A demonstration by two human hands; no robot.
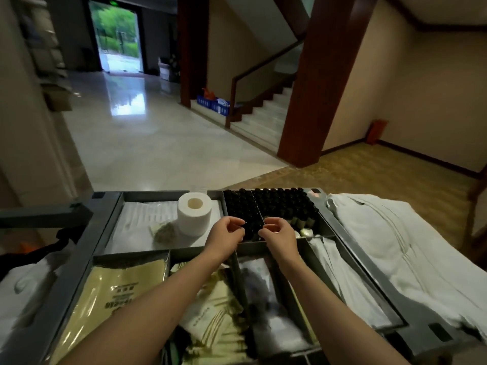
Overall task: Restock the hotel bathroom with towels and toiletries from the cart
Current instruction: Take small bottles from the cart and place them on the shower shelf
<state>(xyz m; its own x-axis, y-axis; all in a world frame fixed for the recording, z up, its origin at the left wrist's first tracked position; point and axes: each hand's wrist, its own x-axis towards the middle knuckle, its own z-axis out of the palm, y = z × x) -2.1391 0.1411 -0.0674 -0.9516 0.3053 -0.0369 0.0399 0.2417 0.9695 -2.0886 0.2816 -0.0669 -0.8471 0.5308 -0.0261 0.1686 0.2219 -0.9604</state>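
The left hand (226, 233) and right hand (279, 234) are curling their fingers just above the small black-capped bottles (282, 204). I cannot tell if they are holding any.

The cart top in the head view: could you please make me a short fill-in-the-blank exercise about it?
1. The toilet roll stands upright in the far ____ compartment of the cart.
2. The left hand and right hand are above small bottles with ____ caps.
3. The white linen lies at the cart's ____ end.
Missing words: left; black; right.
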